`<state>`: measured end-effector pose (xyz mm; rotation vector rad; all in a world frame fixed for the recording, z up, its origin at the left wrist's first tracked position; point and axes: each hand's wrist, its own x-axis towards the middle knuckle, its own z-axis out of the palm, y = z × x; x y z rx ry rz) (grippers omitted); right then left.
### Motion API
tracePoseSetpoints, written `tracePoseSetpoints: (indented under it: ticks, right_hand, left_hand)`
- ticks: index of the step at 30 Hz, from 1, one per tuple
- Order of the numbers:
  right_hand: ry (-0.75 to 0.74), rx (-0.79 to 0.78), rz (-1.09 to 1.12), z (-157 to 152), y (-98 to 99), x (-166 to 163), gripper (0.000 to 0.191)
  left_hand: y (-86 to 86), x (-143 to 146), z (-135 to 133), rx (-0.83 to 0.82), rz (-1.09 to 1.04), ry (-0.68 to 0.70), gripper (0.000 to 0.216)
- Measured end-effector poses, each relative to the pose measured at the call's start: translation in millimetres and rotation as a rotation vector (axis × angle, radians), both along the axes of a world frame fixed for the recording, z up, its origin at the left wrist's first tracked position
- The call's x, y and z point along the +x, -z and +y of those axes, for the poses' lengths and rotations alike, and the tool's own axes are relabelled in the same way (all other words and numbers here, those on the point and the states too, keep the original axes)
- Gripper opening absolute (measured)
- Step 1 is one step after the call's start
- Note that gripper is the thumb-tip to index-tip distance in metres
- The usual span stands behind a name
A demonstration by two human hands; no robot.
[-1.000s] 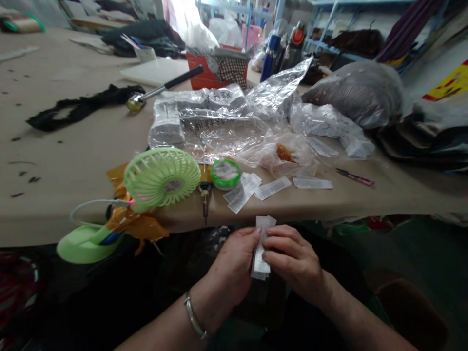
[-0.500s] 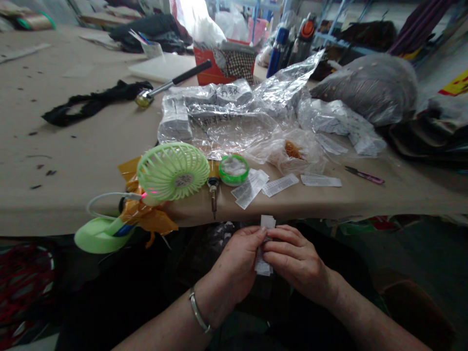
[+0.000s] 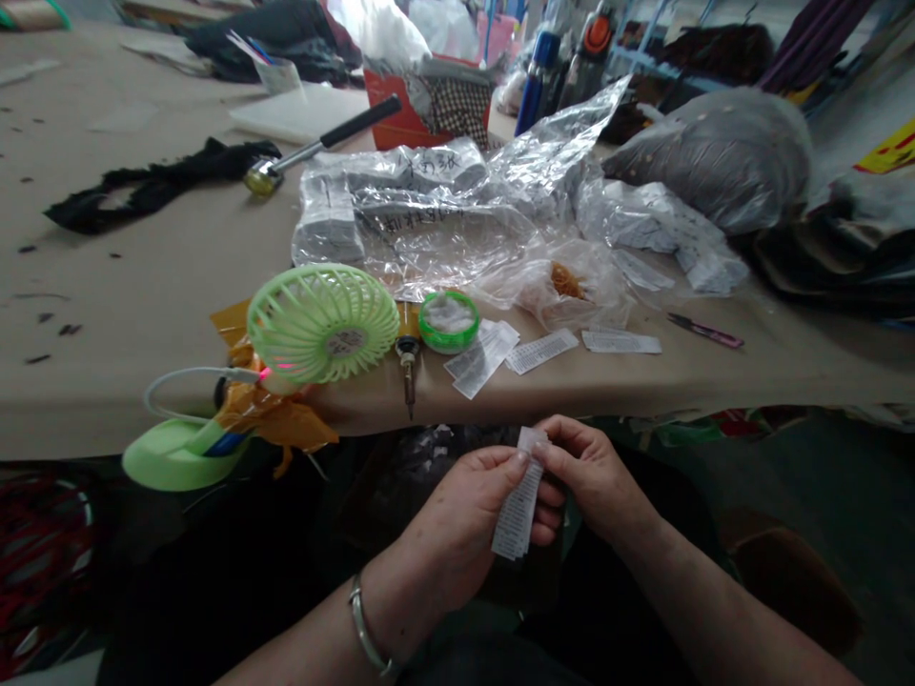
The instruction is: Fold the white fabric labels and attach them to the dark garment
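Tan table (image 3: 143, 257), green fan (image 3: 321, 322), hammer (image 3: 321, 145), plastic bags (image 3: 443, 229), labels (image 3: 486, 353)

Green fan (image 3: 321, 322), hammer (image 3: 321, 148), plastic bags (image 3: 457, 219) on table (image 3: 143, 267).

Between our fingers (image 3: 516, 464) we see a white label strip (image 3: 518, 505) covered in fine grey print. Beyond the fingers, the desk (image 3: 143, 276) is plain tan, flecked with small dark scraps. Up and to the left of the fingers sits a pale green fan (image 3: 321, 322) with a pink light. Just past it, a bright green ring (image 3: 448, 323) holds something white. Farther off, a red box (image 3: 411, 124).
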<state>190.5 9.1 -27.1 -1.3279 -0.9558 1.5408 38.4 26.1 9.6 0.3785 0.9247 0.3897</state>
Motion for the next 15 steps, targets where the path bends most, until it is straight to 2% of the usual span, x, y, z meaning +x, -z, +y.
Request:
tracePoseSetpoints:
  ticks: [4,9,12,13,15]
  right_hand:
    - [0.000,-0.054,-0.014,-2,-0.8,-3,0.030]
    - [-0.020,-0.004,-0.066,-5,-0.3,-2,0.025]
    - [-0.043,0.016,0.032,-6,4.3,0,0.017]
    - [-0.075,0.008,0.112,-6,7.3,2,0.020]
    - [-0.193,-0.026,0.306,-6,14.7,5,0.044]
  left_hand:
    - [2.2,-3,-3,-0.050,-0.094,0.011,0.025]
    - [7.5,-7,-5,-0.092,-0.112,0.005,0.020]
    - [10.2,-11,-7,-0.095,-0.144,0.020,0.020]
    - [10.8,-13,-8,-0.094,-0.155,0.030,0.020]
    - [11.6,-16,-10,-0.093,-0.184,0.057,0.021]
